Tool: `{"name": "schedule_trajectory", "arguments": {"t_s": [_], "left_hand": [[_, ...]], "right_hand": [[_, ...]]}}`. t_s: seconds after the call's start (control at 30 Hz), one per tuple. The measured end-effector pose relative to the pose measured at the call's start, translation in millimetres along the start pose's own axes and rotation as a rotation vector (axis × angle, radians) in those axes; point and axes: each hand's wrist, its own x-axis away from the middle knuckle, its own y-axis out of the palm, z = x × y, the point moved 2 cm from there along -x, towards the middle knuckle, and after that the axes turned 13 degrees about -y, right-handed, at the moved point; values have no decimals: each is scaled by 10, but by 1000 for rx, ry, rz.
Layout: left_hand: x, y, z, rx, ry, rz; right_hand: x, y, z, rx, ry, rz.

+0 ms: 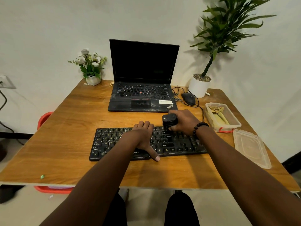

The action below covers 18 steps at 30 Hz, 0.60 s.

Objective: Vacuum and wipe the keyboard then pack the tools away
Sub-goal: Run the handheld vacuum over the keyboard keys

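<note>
The left hand [144, 136] lies flat on the keyboard [171, 142], likely steadying it, while the right hand [184, 121] grips the vacuum [169, 122] upright on the keys.

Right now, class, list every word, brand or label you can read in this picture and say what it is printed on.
"ThinkPad": on the laptop palm rest, lower right corner.
"ONICS": on the keyboard front edge; the start is hidden by the left hand.
"Ctrl", "Shift", "Caps Lock": keyboard keycaps; the other legends are too small.
White sticker on the laptop: blurred, unreadable.
</note>
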Motion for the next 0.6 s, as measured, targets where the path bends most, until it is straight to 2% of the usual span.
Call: {"name": "schedule_trajectory", "arguments": {"t_s": [0.13, 0.2, 0.37, 0.43, 0.53, 0.6], "left_hand": [[13, -19, 8, -3, 6, 3], [19, -20, 11, 1, 5, 6], [40, -35, 16, -1, 1, 3], [46, -38, 21, 1, -2, -1], [44, -46, 22, 8, -5, -19], [64, -62, 9, 7, 3, -38]], "right_hand": [[0, 5, -26, -100, 15, 86], [-13, 93, -85, -147, 7, 76], [-26, 32, -31, -22, -15, -16], [-24, -42, 0, 15, 1, 14], [-5, -42, -56, -118, 15, 116], [-1, 38, -85, -151, 4, 99]]}}
